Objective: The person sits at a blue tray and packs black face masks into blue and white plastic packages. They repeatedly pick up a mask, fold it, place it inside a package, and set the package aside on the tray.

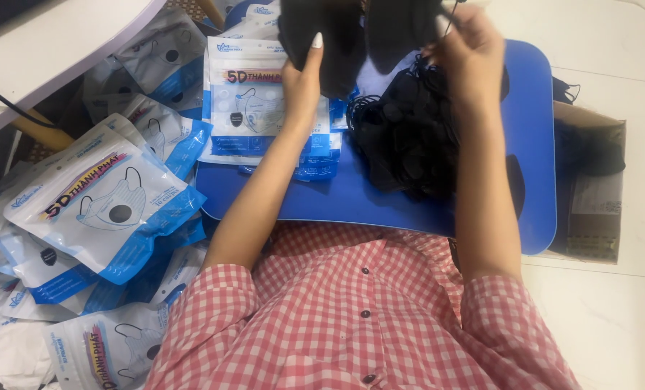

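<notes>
My left hand (pixel 304 76) grips a black face mask (pixel 337 43) near the top of the view, thumb on its front. My right hand (pixel 470 54) holds the same mask or a second black one (pixel 402 25) by its upper edge; where one ends and the other begins I cannot tell. Both hands are raised above a blue lap tray (pixel 532 144). A loose pile of black masks (pixel 409 137) lies on the tray under my right forearm. A stack of white and blue printed pouches (pixel 243 94) rests on the tray's left part, beside my left wrist.
Many filled white and blue mask pouches (pixel 105 209) are heaped on the floor at the left. A white table edge (pixel 55 43) crosses the upper left. A cardboard box (pixel 593 195) with black masks stands right of the tray on white floor tiles (pixel 611 318).
</notes>
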